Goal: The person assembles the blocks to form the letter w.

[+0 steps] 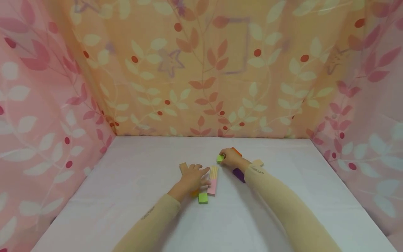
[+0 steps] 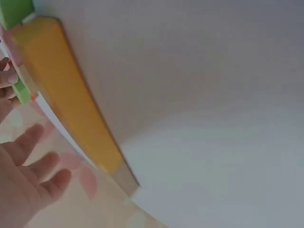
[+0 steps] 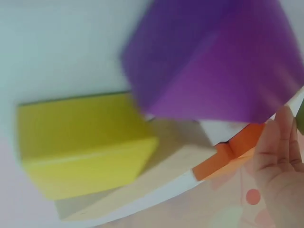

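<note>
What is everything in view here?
Green blocks: 2, green, one near the left hand, one in the right hand
Pink block: 1, pink, beside the left hand
Striped block: 1, yellow-cream, at the pink block's far end
Amber block: 1, amber, by the left hand
Wood blocks: 2, tan, one beside each arm
Orange block: at least 1, orange, behind the right hand
Purple block: 1, purple, by the right sleeve
Yellow block: 1, yellow, by a wood block
Table: 1, white, underneath
Curtains: 3 sides, orange and pink, around
Hands: 2, bare, among blocks
Sleeves: 2, cream, on arms
</note>
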### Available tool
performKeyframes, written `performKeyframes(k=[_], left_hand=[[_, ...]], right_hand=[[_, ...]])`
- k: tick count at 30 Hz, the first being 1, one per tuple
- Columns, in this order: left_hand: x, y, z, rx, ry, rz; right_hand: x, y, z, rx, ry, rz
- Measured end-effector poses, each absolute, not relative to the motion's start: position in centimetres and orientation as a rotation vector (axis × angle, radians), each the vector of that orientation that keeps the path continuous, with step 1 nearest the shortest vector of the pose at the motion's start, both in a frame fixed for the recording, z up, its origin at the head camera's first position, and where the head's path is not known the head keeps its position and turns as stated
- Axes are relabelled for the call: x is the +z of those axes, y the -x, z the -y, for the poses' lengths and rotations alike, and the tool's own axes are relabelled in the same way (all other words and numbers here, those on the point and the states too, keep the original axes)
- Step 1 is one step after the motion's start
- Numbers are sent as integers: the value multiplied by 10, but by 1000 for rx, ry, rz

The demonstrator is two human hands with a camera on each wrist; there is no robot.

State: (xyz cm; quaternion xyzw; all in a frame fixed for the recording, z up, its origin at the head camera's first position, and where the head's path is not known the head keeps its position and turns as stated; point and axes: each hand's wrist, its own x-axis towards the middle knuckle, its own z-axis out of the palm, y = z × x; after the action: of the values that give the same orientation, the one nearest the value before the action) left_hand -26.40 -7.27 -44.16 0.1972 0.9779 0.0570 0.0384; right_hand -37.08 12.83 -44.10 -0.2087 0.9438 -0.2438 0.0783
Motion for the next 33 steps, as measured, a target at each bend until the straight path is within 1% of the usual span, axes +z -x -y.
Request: performKeyframes(k=[5,11,33], left_hand=[[-443,267,62,220,-583,-2917],[-447,269,61,240,-535,-2892],[-445,270,49,253,-479,-2849]], right_hand=[[-442,365,-131,-716,660,-2826],[-446,361,-129,-699,658,-2815],[-446,355,-135,-726,590,-2764]])
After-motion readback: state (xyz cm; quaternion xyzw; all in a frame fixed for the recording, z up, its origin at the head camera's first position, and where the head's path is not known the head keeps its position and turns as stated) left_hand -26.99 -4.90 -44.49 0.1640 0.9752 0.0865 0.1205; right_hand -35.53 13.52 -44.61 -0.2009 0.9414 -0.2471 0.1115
